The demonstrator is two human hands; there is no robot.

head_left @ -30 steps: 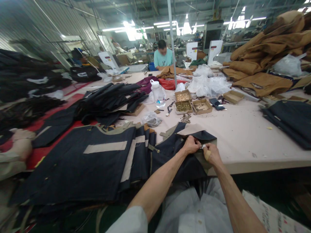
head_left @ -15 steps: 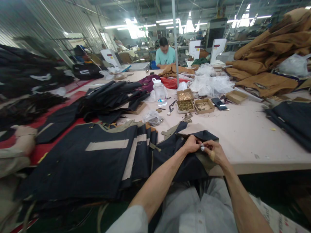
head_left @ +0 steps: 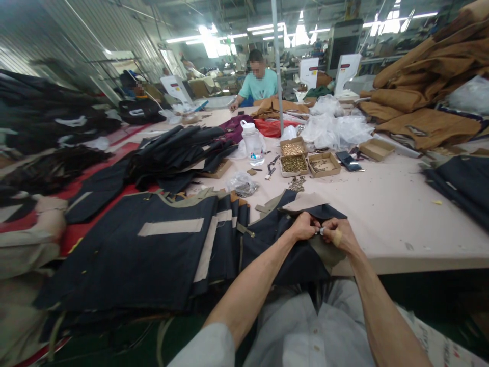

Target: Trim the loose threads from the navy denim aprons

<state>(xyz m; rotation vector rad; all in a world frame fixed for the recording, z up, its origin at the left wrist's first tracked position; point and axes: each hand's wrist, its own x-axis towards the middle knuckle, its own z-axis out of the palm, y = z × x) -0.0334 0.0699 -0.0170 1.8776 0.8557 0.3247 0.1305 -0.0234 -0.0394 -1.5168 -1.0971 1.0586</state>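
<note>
A dark navy garment piece [head_left: 284,260] with an olive-coloured underside lies in front of me at the table's edge. My left hand [head_left: 305,227] is closed, pinching a fold of it. Close beside it, my right hand [head_left: 338,233] is also closed, its thumb and fingertips meeting at the same fold. A small whitish thing [head_left: 321,231] shows at the right fingertips; I cannot tell whether it is a wrap on a finger or a held part. A yellowish band circles one right finger. To the left lies a stack of navy garment pieces [head_left: 126,260] with beige strips.
Cardboard boxes of small brass-coloured metal parts [head_left: 293,164] stand beyond my hands, with loose parts before them. Nearby are a water jug [head_left: 252,145], a phone [head_left: 348,161] and plastic bags [head_left: 332,127]. Another person's arm [head_left: 49,219] is at left; a person [head_left: 260,84] sits opposite.
The right fingertips have drawn slightly away from the left ones, and more of the small whitish thing shows. The person opposite has stretched an arm out over the table. My view has shifted slightly.
</note>
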